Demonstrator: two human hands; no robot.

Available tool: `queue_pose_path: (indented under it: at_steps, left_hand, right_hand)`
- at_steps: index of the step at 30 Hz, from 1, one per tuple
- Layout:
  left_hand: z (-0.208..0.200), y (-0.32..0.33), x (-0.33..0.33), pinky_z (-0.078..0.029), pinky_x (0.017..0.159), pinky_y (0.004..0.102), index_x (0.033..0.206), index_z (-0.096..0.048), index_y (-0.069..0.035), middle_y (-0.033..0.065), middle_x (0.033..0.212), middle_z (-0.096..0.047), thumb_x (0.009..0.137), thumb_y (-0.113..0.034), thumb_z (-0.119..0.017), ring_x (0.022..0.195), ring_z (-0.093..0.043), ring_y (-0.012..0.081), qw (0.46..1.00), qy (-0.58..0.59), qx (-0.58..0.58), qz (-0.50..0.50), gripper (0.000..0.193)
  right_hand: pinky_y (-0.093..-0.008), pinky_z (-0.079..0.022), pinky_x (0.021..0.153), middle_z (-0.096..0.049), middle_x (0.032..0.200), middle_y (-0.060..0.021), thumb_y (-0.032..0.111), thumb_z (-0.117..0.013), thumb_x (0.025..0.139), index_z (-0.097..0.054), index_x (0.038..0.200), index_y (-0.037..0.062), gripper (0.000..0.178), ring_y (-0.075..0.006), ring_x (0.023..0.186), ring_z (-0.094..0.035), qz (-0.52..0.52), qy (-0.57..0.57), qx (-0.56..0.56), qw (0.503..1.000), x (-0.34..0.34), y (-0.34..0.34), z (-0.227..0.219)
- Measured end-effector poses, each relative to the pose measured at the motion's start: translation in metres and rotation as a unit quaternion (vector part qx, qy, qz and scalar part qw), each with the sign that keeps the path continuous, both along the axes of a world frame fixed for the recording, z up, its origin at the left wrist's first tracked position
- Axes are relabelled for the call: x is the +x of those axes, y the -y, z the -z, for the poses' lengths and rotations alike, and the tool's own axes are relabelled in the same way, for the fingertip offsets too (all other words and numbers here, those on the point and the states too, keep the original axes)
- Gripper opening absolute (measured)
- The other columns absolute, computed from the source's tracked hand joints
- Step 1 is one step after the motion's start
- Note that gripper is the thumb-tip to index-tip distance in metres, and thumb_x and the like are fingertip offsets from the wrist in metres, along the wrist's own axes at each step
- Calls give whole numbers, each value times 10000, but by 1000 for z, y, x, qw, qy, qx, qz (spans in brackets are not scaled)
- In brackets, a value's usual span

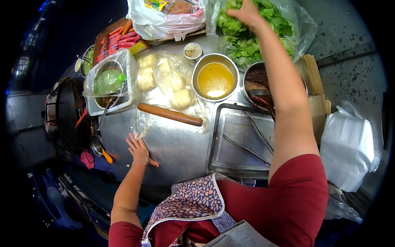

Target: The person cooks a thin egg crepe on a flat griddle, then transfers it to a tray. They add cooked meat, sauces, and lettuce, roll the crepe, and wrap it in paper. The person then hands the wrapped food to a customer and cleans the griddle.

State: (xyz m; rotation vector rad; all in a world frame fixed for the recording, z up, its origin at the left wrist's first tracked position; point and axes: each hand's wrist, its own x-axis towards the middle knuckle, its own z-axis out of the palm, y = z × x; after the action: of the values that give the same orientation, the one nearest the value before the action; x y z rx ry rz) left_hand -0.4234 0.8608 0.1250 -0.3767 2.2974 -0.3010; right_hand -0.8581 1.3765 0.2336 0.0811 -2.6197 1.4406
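Observation:
My right hand (pixel 246 15) reaches far forward into a clear plastic bag (pixel 303 25) of leafy green lettuce (pixel 269 16). Its fingers are closed round some of the leaves and slightly blurred. My left hand (pixel 140 153) lies flat on the metal worktop (pixel 181 144), fingers spread, holding nothing. Just beyond it is a wooden rolling pin (pixel 169 114). Pale dough balls (pixel 182 99) sit behind the pin, partly under clear plastic. A steel pot (pixel 195 78) of yellow liquid (pixel 215 80) stands to their right.
A bowl of dark sauce (pixel 258 76) with a brush is partly behind my right arm. Tongs (pixel 247 149) lie in a metal tray (pixel 210 140). Red sausages (pixel 119 42) are at the far left, a white tub (pixel 131 88) nearer, and a round black griddle (pixel 68 115) at left.

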Motion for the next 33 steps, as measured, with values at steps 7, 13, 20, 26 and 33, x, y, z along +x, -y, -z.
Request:
queue_pose_path:
  at_steps: [7, 13, 20, 26, 33]
  left_hand:
    - [-4, -5, -10, -261, 1143, 675, 1563, 102, 62, 366, 1576, 270, 111, -529, -999, 1460, 142, 609, 1000, 21, -13, 4, 1916]
    - [-1, 0, -6, -264, 1143, 674, 1566, 135, 37, 352, 1585, 267, 108, -526, -1002, 1466, 140, 599, 1000, 10, -8, -5, 1933]
    - [-5, -5, -8, -262, 1142, 683, 1569, 109, 36, 341, 1589, 268, 103, -520, -1003, 1466, 147, 597, 1000, 19, -15, -4, 1922]
    - [-4, -3, -7, -260, 1130, 705, 1564, 92, 49, 341, 1587, 271, 117, -508, -1007, 1463, 148, 601, 1000, 10, -6, -1, 1901]
    - [5, 3, -1, -301, 1125, 676, 1564, 154, 26, 326, 1590, 286, 117, -518, -1006, 1473, 127, 590, 1000, 15, -15, -2, 1932]
  right_hand:
    - [-377, -518, 909, -661, 1181, -129, 139, -745, 756, -577, 1313, 102, 584, -264, 1087, -620, -29, -174, 337, 925, 5, -61, -22]
    - [-407, -498, 982, -630, 1277, -88, 191, -757, 793, -611, 1324, 171, 552, -277, 1181, -564, 24, -137, 453, 881, 25, -37, 37]
    - [-435, -474, 1021, -617, 1321, -38, 155, -781, 786, -643, 1294, 203, 529, -273, 1261, -517, -40, -116, 488, 864, 56, 5, 53]
    - [-446, -486, 987, -647, 1207, -33, 31, -788, 692, -665, 1177, 180, 522, -273, 1172, -559, -129, -120, 433, 884, 71, 20, 57]
    - [-426, -534, 933, -661, 1255, -173, 98, -726, 776, -583, 1348, 148, 592, -337, 1160, -630, 67, -72, 169, 981, 47, -64, -38]
